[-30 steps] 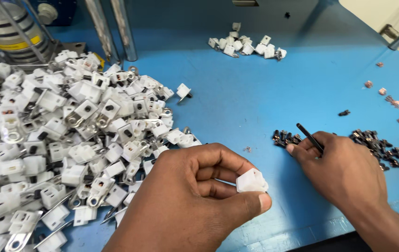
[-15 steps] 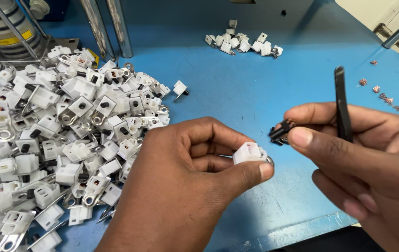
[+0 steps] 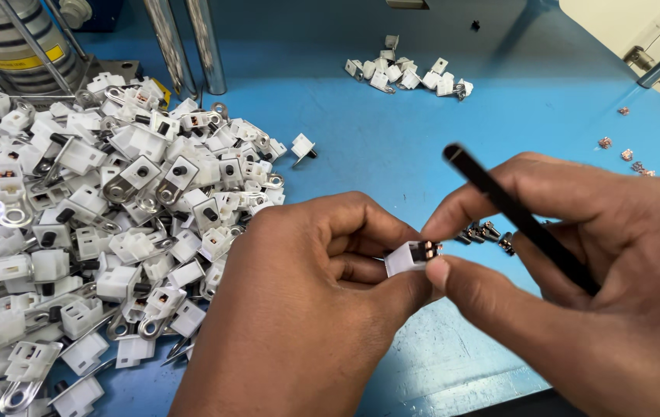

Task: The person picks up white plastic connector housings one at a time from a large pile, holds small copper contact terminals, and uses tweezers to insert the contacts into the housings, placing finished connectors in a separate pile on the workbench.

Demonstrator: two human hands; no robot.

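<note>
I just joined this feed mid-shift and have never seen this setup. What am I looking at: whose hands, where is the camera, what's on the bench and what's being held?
There is no machine here: a person works bare-handed, filmed by a camera on their head looking down. The left hand pinches a small white plastic housing with a coppery insert showing. The right hand meets it with thumb and forefinger and also carries a thin black rod. On the blue bench lie a big heap of white housings with metal lugs, a small cluster of white parts, dark small pieces and a few coppery bits.
</note>
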